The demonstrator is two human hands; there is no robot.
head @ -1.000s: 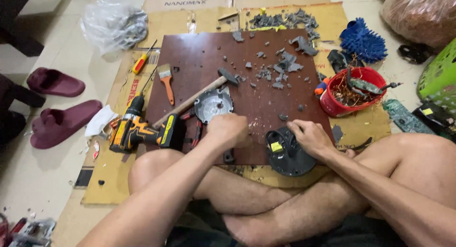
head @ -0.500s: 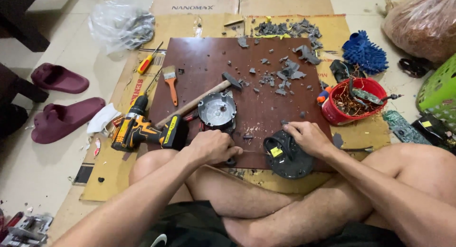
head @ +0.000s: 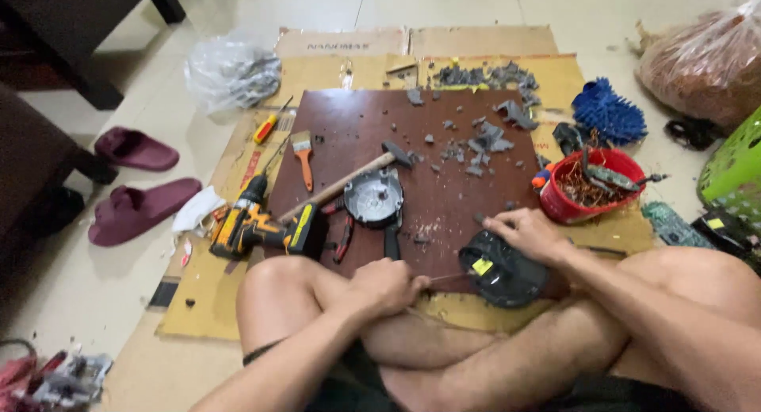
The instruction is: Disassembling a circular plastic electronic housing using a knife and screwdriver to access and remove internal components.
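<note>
I sit cross-legged on the floor at a dark brown board [head: 444,198]. My left hand [head: 386,287] is closed around a thin tool whose metal shaft [head: 448,278] points right at a black round casing [head: 499,273] with a yellow sticker. My right hand [head: 527,232] rests on the casing's top edge and holds it against the board's near edge. A grey round metal part [head: 374,196] lies just beyond my left hand, and a wooden-handled hammer [head: 349,182] lies slanted beside it.
A yellow and black cordless drill [head: 265,228], red-handled pliers [head: 343,236], a paintbrush [head: 303,152] and a screwdriver [head: 268,126] lie at the left. Several grey fragments [head: 479,138] litter the board. A red bowl [head: 590,186] with wire stands at the right. Maroon slippers [head: 135,210] lie far left.
My left hand drew back from the board toward my knee and now points the thin tool at the black casing. My right hand stayed on the casing.
</note>
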